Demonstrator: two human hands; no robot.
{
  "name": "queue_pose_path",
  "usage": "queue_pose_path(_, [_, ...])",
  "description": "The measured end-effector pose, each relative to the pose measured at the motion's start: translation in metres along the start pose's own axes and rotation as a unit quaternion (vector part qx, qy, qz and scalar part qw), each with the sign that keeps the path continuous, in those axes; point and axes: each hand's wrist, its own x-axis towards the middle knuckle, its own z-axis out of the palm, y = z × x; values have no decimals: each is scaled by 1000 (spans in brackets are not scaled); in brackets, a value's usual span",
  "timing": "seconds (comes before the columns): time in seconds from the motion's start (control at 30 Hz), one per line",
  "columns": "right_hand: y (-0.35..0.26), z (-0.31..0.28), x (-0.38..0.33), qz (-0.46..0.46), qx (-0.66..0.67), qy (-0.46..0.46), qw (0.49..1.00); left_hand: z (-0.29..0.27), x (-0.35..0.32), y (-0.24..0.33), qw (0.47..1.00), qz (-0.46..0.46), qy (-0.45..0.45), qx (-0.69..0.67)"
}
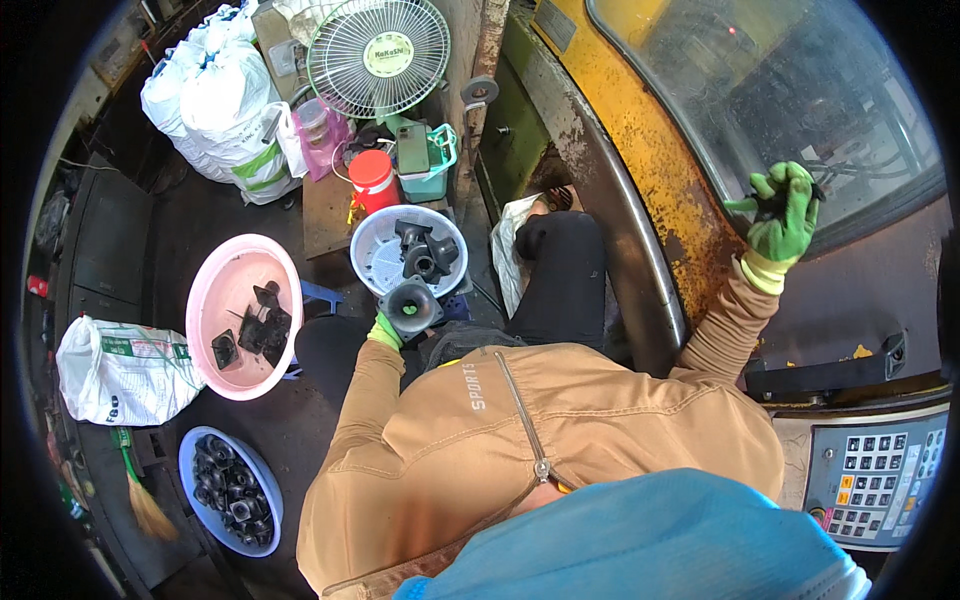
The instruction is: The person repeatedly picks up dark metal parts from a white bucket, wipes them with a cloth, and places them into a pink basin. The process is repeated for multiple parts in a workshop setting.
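My left hand (385, 331), in a green glove, is closed on a black horn-shaped plastic part (427, 312). The part has a squarish flange and a round funnel mouth turned up, and it hides most of my fingers. Just beyond it, more black funnel parts (428, 257) lie in a white-blue basket (364, 262). Away to the right, my right hand (785, 222) is raised in front of the window (800, 90) of a yellow machine door (640, 140). Its gloved fingers are curled round something dark that I cannot make out.
A pink basin (207, 318) with black pieces and a blue basin (188, 470) full of black parts stand on the left. Behind are a fan (345, 55), white bags (225, 105) and a red jug (372, 180). A keypad panel (820, 480) sits at right.
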Motion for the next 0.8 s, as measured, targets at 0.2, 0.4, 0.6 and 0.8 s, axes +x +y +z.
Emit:
queue_pose_path(0.2, [-37,-19,-21,24,19,-40,999,-7,-14,-16,991,47,23,120])
queue_pose_path(0.4, [-47,-29,-22,3,67,-63,996,-11,-25,-27,985,88,46,141])
queue_pose_path(0.6, [-38,-30,-17,-21,-20,-5,1000,-11,-31,-23,986,54,38,150])
queue_pose_path(0.8, [-38,-21,-15,-41,-63,-9,997,-9,-26,-43,985,16,21,169])
